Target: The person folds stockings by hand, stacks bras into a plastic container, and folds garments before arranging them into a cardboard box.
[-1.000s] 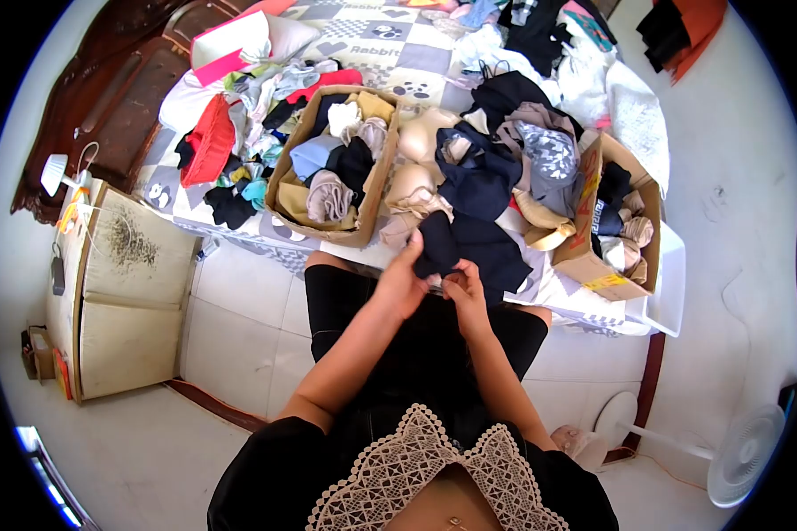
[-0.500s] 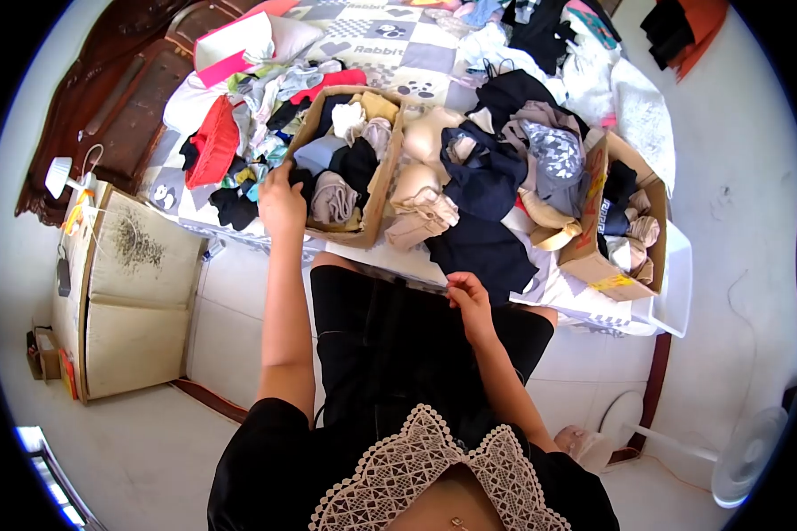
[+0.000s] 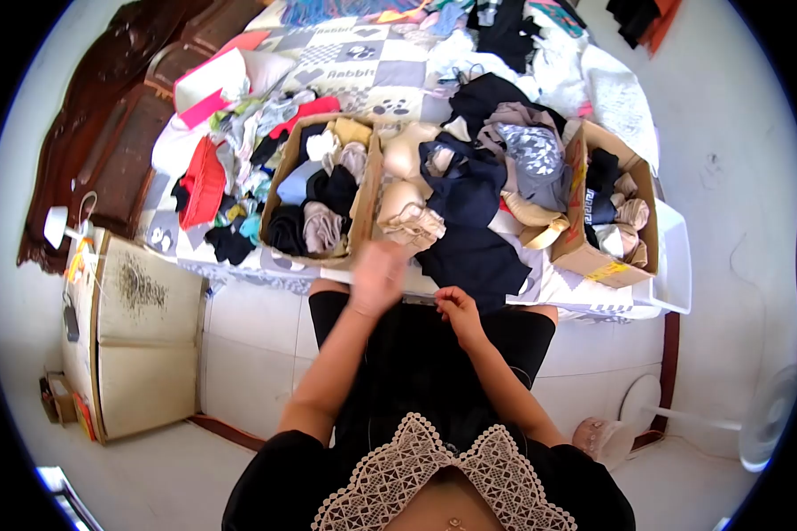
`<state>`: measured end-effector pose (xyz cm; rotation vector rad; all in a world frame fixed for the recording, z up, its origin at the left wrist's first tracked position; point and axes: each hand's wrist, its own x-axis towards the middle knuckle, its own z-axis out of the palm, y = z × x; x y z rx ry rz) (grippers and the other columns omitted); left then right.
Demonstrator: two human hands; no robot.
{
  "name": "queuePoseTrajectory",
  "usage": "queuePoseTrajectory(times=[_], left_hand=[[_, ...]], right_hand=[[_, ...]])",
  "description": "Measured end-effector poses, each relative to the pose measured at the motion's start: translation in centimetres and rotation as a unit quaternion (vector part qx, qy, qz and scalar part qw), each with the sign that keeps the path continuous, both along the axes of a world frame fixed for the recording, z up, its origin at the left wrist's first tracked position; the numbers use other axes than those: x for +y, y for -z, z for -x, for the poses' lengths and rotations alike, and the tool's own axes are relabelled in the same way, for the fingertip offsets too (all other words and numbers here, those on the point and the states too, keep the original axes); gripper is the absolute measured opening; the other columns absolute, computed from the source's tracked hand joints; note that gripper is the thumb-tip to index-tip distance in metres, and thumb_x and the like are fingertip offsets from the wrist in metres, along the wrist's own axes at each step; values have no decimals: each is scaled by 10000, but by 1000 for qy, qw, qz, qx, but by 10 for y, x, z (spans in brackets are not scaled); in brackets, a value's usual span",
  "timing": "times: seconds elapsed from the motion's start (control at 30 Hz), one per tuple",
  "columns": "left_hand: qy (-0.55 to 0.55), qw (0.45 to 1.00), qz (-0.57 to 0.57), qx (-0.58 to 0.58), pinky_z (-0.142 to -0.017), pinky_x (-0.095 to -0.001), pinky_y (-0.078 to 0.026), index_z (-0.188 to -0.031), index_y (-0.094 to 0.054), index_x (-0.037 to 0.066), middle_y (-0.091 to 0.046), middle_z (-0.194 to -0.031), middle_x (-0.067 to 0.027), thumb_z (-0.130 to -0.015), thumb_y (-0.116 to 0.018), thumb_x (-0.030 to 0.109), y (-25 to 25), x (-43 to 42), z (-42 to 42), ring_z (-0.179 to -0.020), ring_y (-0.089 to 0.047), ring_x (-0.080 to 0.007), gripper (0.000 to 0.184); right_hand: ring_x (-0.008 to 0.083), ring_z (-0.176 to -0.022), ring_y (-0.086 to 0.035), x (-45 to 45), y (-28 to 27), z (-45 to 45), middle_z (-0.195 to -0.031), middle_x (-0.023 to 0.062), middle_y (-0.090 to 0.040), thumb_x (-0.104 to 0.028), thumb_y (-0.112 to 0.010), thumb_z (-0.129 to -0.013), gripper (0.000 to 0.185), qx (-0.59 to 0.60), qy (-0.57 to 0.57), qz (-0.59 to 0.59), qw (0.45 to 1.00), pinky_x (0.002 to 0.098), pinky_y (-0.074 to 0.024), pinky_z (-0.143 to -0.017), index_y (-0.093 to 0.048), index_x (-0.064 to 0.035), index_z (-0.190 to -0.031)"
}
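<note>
Left hand [image 3: 379,276] near left box's rim [image 3: 368,196]

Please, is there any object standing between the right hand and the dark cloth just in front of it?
Nothing visible stands between them: the right hand is by the near edge of the dark cloth; whether they touch is unclear. The left hand, blurred, is off to the left, near the cardboard box.

The dark cloth [image 3: 286,230] now lies in the left box [image 3: 368,196], and the left hand [image 3: 379,277] has drawn back.
</note>
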<state>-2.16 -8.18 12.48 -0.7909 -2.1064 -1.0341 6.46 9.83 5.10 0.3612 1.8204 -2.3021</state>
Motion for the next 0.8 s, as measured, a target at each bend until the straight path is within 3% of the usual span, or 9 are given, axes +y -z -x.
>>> queuePoseTrajectory(times=[0.1,0.17,0.2,0.23,0.33,0.43,0.57,0.7,0.8], left_hand=[[11,992,78,-94,-769,-372,-474,-883,-615,69,-574,-1022,-132,-676,-717,72,57,33,-2,-922,-566,-312,231],[-198,925,282,-162,-828,-390,-465,-929,-629,60,-546,-1163,-140,-715,-697,141,76,34,6,-1013,-557,-319,240],[-260,864,380,-205,-862,-404,-458,-956,-634,55,-526,-1238,-144,-743,-679,182,80,33,9,-1064,-548,-326,252],[-257,866,381,-199,-862,-404,-458,-956,-634,55,-526,-1238,-144,-743,-679,182,91,28,22,-1064,-548,-326,252],[-88,936,139,-312,-855,-428,-458,-968,-615,17,-521,-1248,-171,-841,-554,205,85,16,69,-1013,-562,-378,235],[32,955,-79,-283,-815,-350,-474,-982,-627,-23,-567,-1163,-134,-924,-509,217,16,21,78,-925,-607,-265,273],[294,749,-438,-401,-912,-246,-390,-985,-627,-49,-542,-1147,-51,-940,-518,166,-86,38,52,-1034,-515,-126,245],[304,829,-301,-360,-909,-260,-399,-1037,-613,-54,-554,-1104,-42,-902,-566,132,-96,45,28,-1047,-518,-142,235],[318,803,-288,-414,-881,-246,-392,-1093,-587,-22,-553,-1059,-27,-877,-569,60,-88,54,10,-991,-519,-112,232]], right_hand=[[56,-709,-515,0,-7,-4,-804,-21,-570,-35,-535,-846,138,-15,3,-14,1000,187,-397,-596,-607,-55,-962],[57,-697,-505,1,-11,-6,-804,-24,-568,-40,-522,-842,149,10,-6,-15,1000,192,-391,-602,-604,-49,-965],[57,-702,-506,3,-12,-7,-818,-20,-571,-29,-518,-833,159,0,-4,-17,1000,194,-397,-608,-602,-42,-968],[57,-702,-506,6,-11,-9,-818,-20,-571,-29,-518,-833,159,4,2,-15,1000,194,-397,-608,-602,-42,-968],[58,-701,-505,10,-8,-8,-817,-20,-570,-32,-517,-834,160,-5,19,-1,1000,193,-398,-610,-605,-49,-967],[59,-692,-506,12,-6,-9,-817,-18,-571,-39,-512,-843,149,-39,38,32,998,191,-399,-607,-607,-56,-957],[98,-801,-541,16,-29,9,-946,24,-602,-202,-520,-891,237,-38,7,129,991,234,-429,-691,-579,-55,-1067],[182,-1086,-517,20,-89,26,-1242,76,-536,-474,-516,-874,583,81,-33,269,959,335,-454,-844,-443,-82,-1299],[248,-1259,-409,35,-111,30,-1368,72,-421,-514,-544,-841,766,129,11,321,938,417,-359,-1016,-234,-138,-1433]])
